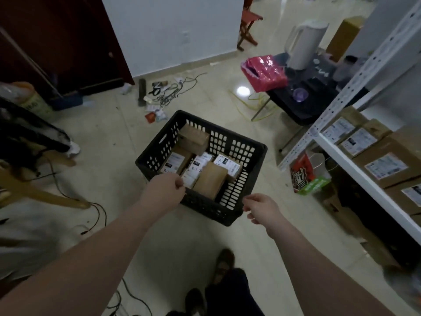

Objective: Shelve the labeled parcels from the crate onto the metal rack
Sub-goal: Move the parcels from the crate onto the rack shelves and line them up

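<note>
A black slotted plastic crate (237, 153) stands on the tiled floor in the middle of the view. Inside lie several brown cardboard parcels (210, 180), some with white labels (224, 161). My left hand (165, 190) is at the crate's near left rim, its fingers curled over the edge. My right hand (262, 208) hovers beside the crate's near right corner with loosely curled fingers, holding nothing. The white metal rack (341, 96) stands at the right. Its shelf (364, 179) carries several labeled boxes (385, 167).
A low black table (303, 110) behind the crate holds a white kettle (303, 42), a pink bag (264, 71) and a purple cup (300, 94). Cables (173, 90) and scraps litter the floor. Red and green bags (305, 176) sit under the rack. Wooden legs (34, 190) lie at the left.
</note>
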Demonstrator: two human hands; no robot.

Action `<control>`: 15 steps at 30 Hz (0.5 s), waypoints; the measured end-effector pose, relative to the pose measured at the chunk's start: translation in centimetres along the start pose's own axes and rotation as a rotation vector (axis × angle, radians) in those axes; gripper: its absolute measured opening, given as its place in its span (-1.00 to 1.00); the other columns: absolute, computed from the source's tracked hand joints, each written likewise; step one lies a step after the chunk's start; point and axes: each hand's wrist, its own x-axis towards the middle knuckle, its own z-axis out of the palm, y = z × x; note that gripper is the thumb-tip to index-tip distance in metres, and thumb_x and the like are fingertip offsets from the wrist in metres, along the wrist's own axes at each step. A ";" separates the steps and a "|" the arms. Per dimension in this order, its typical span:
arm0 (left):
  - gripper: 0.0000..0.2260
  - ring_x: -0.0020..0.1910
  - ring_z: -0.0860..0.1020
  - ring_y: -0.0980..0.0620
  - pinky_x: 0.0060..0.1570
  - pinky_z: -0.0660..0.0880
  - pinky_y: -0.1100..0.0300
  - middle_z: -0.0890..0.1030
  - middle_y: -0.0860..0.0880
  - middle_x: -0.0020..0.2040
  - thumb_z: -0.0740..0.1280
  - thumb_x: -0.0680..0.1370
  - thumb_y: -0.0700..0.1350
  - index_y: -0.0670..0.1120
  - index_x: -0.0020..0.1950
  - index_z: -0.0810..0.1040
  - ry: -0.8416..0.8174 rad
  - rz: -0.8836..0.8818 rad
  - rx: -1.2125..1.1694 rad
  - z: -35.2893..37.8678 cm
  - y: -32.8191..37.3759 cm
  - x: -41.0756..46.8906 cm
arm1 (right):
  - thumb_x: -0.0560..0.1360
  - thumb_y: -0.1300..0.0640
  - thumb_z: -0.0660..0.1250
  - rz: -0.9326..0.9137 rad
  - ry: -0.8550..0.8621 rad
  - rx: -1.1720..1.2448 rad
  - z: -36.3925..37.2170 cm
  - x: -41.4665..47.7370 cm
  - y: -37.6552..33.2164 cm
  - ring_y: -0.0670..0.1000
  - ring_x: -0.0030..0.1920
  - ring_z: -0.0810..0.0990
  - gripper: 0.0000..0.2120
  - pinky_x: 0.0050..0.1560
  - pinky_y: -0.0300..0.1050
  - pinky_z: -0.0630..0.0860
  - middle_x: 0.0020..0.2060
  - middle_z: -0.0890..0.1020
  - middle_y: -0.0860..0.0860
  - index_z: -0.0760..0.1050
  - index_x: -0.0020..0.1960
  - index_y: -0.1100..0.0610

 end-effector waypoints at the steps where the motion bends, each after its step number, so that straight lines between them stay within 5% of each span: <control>1: -0.78 -0.15 0.47 0.10 -0.25 0.38 0.29 0.60 -0.01 0.00 0.26 0.58 -0.08 -0.08 0.18 0.57 -0.021 -0.005 -0.003 0.2 -0.7 1.0 | 0.54 0.12 0.30 0.014 0.013 -0.010 0.7 1.3 -0.1 0.04 -0.25 0.54 -0.90 -0.32 -0.17 0.44 -0.12 0.62 0.07 0.56 0.03 0.07; 3: -0.77 -0.18 0.47 0.12 -0.31 0.35 0.32 0.58 0.02 -0.03 0.27 0.58 -0.05 -0.06 0.20 0.56 -0.087 -0.012 0.003 0.5 -1.8 3.4 | 0.52 0.11 0.32 0.048 0.038 -0.016 2.2 4.3 -0.4 0.08 -0.19 0.55 -0.80 -0.29 -0.15 0.46 -0.05 0.62 0.10 0.55 0.13 0.08; 7: -0.71 0.05 0.53 0.04 -0.05 0.47 0.24 0.58 -0.04 0.13 0.27 0.58 -0.02 -0.06 0.27 0.52 -0.242 -0.034 0.052 0.3 -3.9 10.1 | 0.53 0.07 0.31 0.112 0.068 -0.029 5.3 10.7 -2.3 0.10 -0.11 0.58 -0.68 -0.10 -0.04 0.55 -0.04 0.59 0.09 0.48 0.27 0.08; 10: -0.72 0.12 0.54 -0.07 0.11 0.51 0.04 0.58 -0.10 0.13 0.27 0.55 -0.03 -0.11 0.20 0.56 -0.277 -0.063 0.074 -0.4 -5.6 15.2 | 0.53 0.06 0.30 0.176 0.024 -0.062 7.8 15.3 -4.1 0.09 -0.06 0.52 -0.55 -0.08 -0.03 0.49 -0.01 0.54 0.07 0.40 0.39 0.11; 15: -0.59 0.23 0.41 -0.16 0.21 0.43 -0.01 0.42 -0.17 0.25 0.29 0.53 0.04 -0.07 0.35 0.44 -0.247 -0.163 0.187 -1.7 -8.8 23.6 | 0.56 0.11 0.27 0.180 -0.029 -0.189 11.6 21.9 -8.7 0.12 0.11 0.55 -0.50 -0.06 -0.08 0.54 0.27 0.52 0.16 0.30 0.48 0.12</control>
